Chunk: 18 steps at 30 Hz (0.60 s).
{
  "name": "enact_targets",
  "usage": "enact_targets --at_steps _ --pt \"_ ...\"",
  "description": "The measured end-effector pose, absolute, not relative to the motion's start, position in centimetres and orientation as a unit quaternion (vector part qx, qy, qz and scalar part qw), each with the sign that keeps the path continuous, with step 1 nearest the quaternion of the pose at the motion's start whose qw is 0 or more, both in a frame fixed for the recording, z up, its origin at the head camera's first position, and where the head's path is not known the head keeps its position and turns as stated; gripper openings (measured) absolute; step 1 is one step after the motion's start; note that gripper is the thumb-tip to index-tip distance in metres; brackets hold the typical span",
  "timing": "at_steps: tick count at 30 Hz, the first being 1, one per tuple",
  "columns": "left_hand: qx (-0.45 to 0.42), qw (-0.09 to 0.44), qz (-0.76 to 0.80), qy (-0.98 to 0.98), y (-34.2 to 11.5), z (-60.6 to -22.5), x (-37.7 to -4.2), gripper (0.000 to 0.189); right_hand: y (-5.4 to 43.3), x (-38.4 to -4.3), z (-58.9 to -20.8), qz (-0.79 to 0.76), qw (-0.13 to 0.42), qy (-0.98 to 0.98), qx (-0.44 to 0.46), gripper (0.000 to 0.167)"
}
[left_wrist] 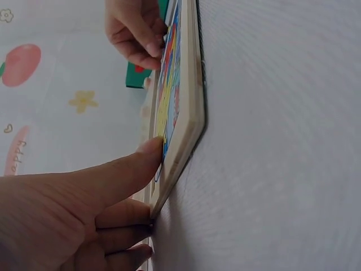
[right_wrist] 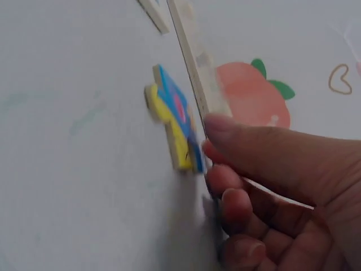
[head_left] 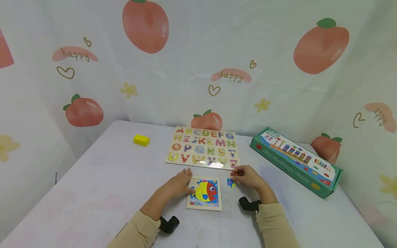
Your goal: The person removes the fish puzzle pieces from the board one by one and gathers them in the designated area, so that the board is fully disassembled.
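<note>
A square wooden fish puzzle (head_left: 204, 194) lies flat on the table, with bare wood at its upper left. My left hand (head_left: 177, 185) rests at its left side; the thumb (left_wrist: 138, 161) presses on the picture while the other fingers reach along the frame's outer edge. To the right of the frame, my right hand (head_left: 248, 176) pinches a small puzzle piece (right_wrist: 175, 121) between thumb and fingertips. The piece is blue and yellow with a pink spot and stands tilted, its edge at the fingertips.
Behind the hands lies a wooden alphabet board (head_left: 203, 146) with colored letters. A green ring game box (head_left: 294, 160) sits at the right, and a yellow block (head_left: 141, 140) at the back left. A printed cloth (head_left: 186, 69) hangs behind the table.
</note>
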<state>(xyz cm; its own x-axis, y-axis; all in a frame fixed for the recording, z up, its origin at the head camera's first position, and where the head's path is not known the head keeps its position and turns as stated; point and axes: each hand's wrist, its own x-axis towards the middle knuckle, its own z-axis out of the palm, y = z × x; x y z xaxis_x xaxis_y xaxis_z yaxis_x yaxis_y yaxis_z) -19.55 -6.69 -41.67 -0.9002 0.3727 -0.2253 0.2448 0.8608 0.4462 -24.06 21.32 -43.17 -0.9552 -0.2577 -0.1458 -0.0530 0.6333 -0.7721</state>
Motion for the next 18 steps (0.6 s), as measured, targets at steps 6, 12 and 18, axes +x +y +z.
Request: enact_targets --at_steps 6,12,18 --pt "0.167 0.154 0.22 0.949 -6.8 -41.5 -19.5 0.071 19.6 -23.6 -41.8 -0.398 0.101 0.906 -0.098 0.015" --pt "0.164 0.162 0.23 0.945 -6.8 -41.2 -19.4 0.071 16.8 -22.8 -41.0 -0.402 0.12 0.893 -0.163 0.016" --pt "0.169 0.166 0.238 0.942 -7.0 -41.1 -19.3 0.07 14.2 -22.4 -41.0 -0.385 0.15 0.89 -0.193 0.02"
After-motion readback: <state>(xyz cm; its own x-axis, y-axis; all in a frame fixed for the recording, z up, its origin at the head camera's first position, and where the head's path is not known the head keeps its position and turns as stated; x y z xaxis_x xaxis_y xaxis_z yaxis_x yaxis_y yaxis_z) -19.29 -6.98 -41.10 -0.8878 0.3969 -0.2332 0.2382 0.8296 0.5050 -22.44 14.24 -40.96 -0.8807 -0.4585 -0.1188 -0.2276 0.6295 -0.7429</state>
